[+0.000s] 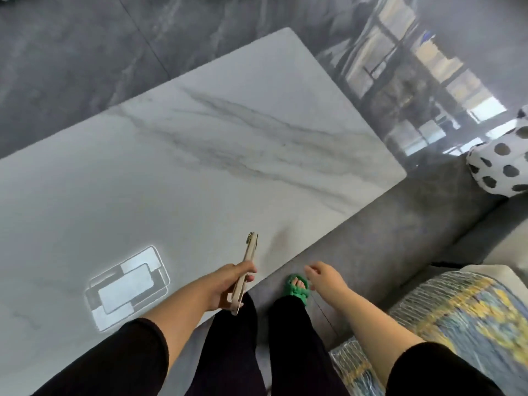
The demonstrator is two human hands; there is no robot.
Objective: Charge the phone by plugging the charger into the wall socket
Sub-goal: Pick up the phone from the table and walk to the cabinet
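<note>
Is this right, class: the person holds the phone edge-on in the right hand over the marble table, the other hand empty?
Not quite. The head view shows the phone in the left hand, not the right; the right hand is the empty one. The marble table part is correct.

Matt marble table [200,155]; glossy grey floor [71,52]; woven cushion [457,304].

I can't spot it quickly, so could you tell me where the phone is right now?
The phone is held edge-on in the left hand, low in the head view, over the near edge of the marble table.
</note>
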